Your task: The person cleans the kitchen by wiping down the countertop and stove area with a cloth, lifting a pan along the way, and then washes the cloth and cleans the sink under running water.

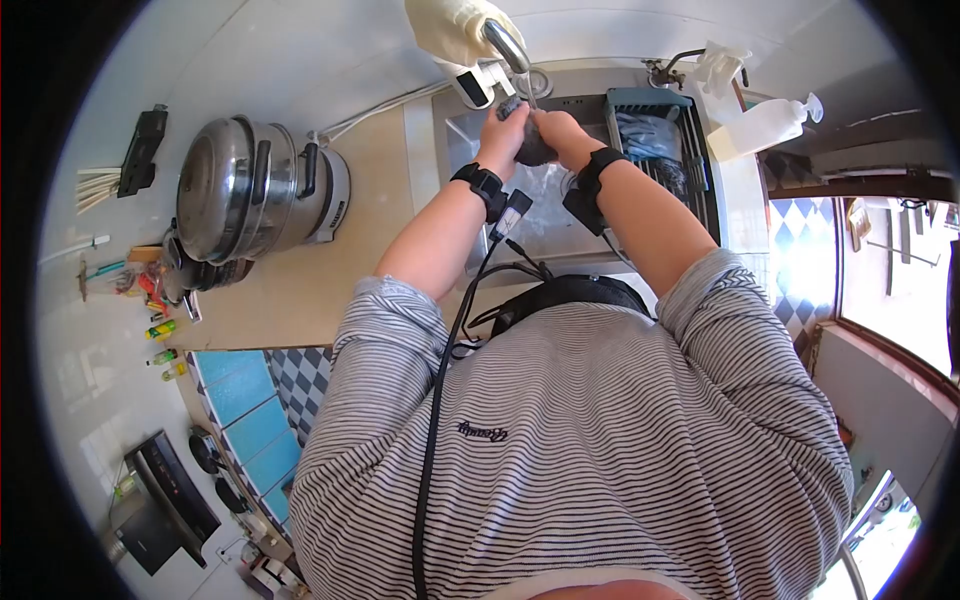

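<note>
Both hands are over the metal sink [455,150], under the running tap [508,45]. My left hand [502,138] and my right hand [562,135] are closed round a dark grey, wet-looking cloth [536,150], which bulges out below and above the fingers. A thin stream of water falls from the spout onto the hands. Part of the cloth is hidden by the fingers. Each wrist wears a black strap with a small device.
A grey drain basket [655,98] with bluish plastic inside sits in the sink's right side. A white pump bottle [765,128] stands to the right. At left on the counter [370,210] is a large steel steamer pot [250,190]. A black cable [432,440] runs down my shirt.
</note>
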{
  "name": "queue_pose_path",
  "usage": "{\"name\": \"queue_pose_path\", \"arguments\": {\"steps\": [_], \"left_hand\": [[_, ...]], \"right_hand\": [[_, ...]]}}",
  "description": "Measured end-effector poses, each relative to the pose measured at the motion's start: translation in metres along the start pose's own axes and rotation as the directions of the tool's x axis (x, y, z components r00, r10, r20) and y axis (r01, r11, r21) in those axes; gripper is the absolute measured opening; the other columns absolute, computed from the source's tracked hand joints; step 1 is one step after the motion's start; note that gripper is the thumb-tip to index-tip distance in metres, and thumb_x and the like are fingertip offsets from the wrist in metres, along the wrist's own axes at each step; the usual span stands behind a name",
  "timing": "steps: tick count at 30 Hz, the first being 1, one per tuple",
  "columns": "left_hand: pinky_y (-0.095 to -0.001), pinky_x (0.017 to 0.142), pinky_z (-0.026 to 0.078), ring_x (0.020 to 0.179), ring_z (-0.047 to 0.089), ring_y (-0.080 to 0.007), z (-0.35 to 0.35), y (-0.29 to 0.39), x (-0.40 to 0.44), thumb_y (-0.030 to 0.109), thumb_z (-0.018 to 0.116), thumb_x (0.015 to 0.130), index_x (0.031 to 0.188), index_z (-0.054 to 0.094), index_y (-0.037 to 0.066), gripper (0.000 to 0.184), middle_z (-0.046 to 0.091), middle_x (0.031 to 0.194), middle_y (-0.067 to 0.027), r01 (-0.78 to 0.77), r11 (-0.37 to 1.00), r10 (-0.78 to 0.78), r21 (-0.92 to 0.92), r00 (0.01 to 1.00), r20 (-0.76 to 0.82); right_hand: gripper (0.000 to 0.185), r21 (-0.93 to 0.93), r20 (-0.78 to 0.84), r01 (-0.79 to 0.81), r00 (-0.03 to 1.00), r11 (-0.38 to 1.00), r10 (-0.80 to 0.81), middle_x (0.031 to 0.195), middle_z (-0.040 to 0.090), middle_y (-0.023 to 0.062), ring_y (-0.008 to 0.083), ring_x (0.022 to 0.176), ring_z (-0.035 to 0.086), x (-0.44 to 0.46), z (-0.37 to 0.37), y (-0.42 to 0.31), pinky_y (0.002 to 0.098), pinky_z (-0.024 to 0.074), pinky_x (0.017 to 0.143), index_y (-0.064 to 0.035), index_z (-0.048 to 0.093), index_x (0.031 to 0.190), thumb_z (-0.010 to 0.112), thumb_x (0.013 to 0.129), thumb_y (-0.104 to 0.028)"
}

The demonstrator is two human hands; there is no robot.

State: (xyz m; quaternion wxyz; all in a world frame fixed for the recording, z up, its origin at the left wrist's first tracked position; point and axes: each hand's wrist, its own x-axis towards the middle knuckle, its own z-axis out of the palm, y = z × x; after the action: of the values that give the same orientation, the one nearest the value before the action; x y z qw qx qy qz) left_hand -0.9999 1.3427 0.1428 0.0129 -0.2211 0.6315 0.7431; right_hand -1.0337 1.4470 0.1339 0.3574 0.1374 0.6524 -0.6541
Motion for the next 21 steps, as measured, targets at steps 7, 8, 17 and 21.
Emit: {"name": "queue_pose_path", "arguments": {"steps": [7, 8, 17, 21], "left_hand": [[-0.0371, 0.073, 0.049, 0.084, 0.059, -0.0179, -0.019, 0.017, -0.001, 0.023, 0.069, 0.078, 0.101, 0.052, 0.012, 0.031, 0.06, 0.092, -0.0029, 0.246, 0.951, -0.234, -0.186, 0.969, 0.083], [-0.0371, 0.073, 0.049, 0.084, 0.059, -0.0179, -0.025, 0.005, 0.006, 0.023, 0.069, 0.078, 0.101, 0.052, 0.012, 0.031, 0.06, 0.092, -0.0029, 0.248, 0.95, -0.236, -0.187, 0.968, 0.085], [-0.0439, 0.076, 0.049, 0.083, 0.058, -0.0206, -0.017, 0.008, -0.002, 0.033, 0.064, 0.081, 0.1, 0.053, 0.01, 0.032, 0.058, 0.095, -0.0083, 0.615, 0.752, -0.579, -0.237, 0.788, 0.209], [-0.0412, 0.073, 0.049, 0.081, 0.058, -0.0195, -0.004, 0.013, -0.001, 0.042, 0.059, 0.083, 0.101, 0.053, 0.011, 0.036, 0.058, 0.095, -0.0065, 0.531, 0.802, -0.436, -0.273, 0.833, 0.34]], "right_hand": [[0.047, 0.234, 0.212, 0.053, 0.972, 0.971, -0.105, 0.102, 0.055, 0.0025, 0.0122, 0.093, 0.051, -0.027, -0.017, -0.011, 0.0299, 0.0429, 0.078, -0.004, 0.051, 0.112, 0.065, 0.08, -0.037], [0.047, 0.233, 0.21, 0.052, 0.972, 0.971, -0.102, 0.102, 0.055, 0.0025, 0.0122, 0.093, 0.051, -0.019, -0.021, -0.002, 0.0299, 0.0429, 0.078, -0.004, 0.051, 0.112, 0.065, 0.08, -0.037], [0.029, 0.009, -0.083, 0.291, 0.953, 0.957, -0.29, 0.092, 0.062, 0.0096, 0.0216, 0.084, 0.06, -0.009, -0.009, 0.012, 0.0356, 0.0485, 0.071, -0.0106, 0.055, 0.112, 0.057, 0.084, -0.018], [0.025, -0.463, -0.135, 0.579, 0.703, 0.672, -0.699, 0.092, 0.061, 0.02, 0.0352, 0.086, 0.059, -0.034, 0.0, 0.008, 0.0389, 0.0464, 0.075, -0.008, 0.056, 0.105, 0.05, 0.086, -0.023]]}}
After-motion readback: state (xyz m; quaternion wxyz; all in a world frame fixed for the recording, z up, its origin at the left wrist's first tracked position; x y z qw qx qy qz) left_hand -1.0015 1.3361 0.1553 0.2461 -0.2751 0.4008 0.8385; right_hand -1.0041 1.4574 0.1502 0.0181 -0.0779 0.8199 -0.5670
